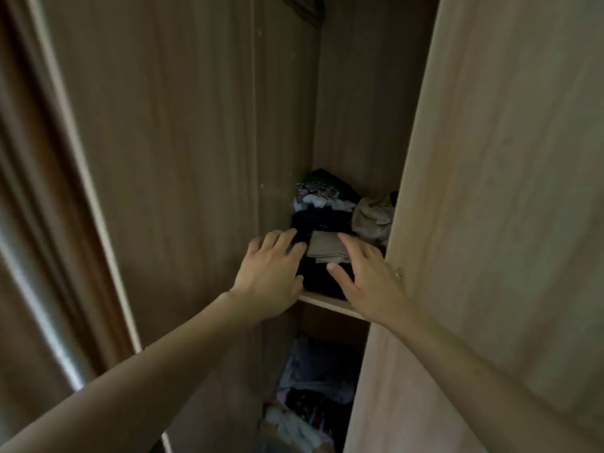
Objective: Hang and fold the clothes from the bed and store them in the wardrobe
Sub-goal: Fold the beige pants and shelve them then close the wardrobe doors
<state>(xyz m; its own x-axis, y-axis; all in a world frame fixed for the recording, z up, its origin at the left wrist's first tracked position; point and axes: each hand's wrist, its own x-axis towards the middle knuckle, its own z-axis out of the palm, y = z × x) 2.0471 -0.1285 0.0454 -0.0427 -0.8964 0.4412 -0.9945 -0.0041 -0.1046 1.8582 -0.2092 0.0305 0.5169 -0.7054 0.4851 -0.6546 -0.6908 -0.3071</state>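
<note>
Centrally, a wardrobe shelf (330,303) carries a front stack of folded clothes: a beige folded garment (327,248) lies on top of a dark folded garment (318,277), close to the shelf's front edge. Both hands meet this stack from either side. The left hand (271,276) lies against the stack's left side, its fingers nearly straight and slightly spread, the tips resting on the dark cloth beside the beige layer. The right hand (369,282) is spread wide, its forefinger lying on the top of the beige folded garment and its thumb set against the front of the dark folded garment. Neither hand closes round the cloth; both merely touch it with flat fingers.

Behind the front stack stands a rear pile (322,204) of patterned, white and dark pieces, and to its right sits a crumpled greyish garment (372,219), partly hidden by the wardrobe door (490,191). The left side panel (179,158) bounds the compartment. Below the shelf, a lower compartment holds loose mixed clothes (313,387), dim and blurred.
</note>
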